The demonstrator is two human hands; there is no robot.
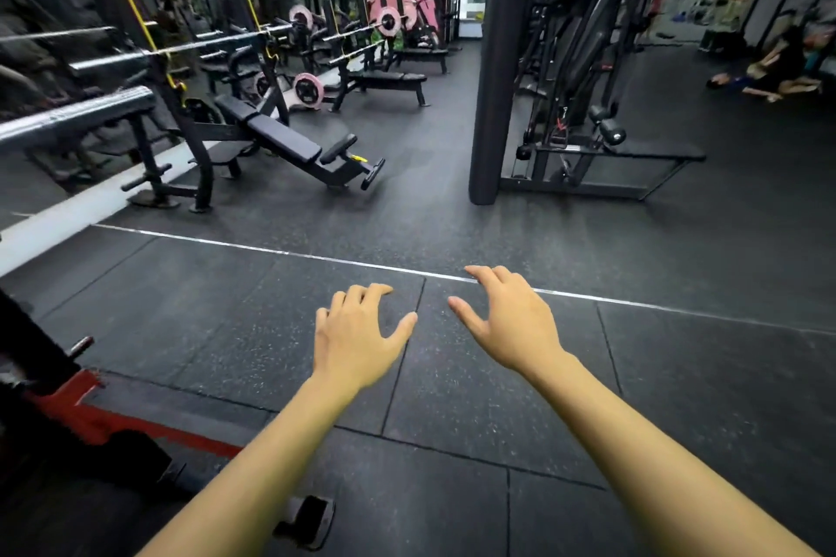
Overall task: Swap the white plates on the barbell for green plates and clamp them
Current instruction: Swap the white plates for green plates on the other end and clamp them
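Observation:
My left hand [357, 330] and my right hand [506, 321] reach out side by side over the black rubber floor, palms down, fingers spread, holding nothing. A bare steel barbell sleeve [77, 115] juts in at the left edge, far from both hands. Whitish-pink plates show far off: one on a racked bar [389, 20] and one leaning low by a bench [308, 90]. A bit of green [398, 42] shows near the far benches; I cannot tell whether it is a plate. No clamp is visible.
A red and black rack base [68, 412] sits at lower left. An incline bench [280, 136] stands ahead left, a black pillar [495, 72] ahead, a cable machine [588, 104] to its right. People are on the floor at far right [769, 81]. A white floor line [271, 250] crosses ahead.

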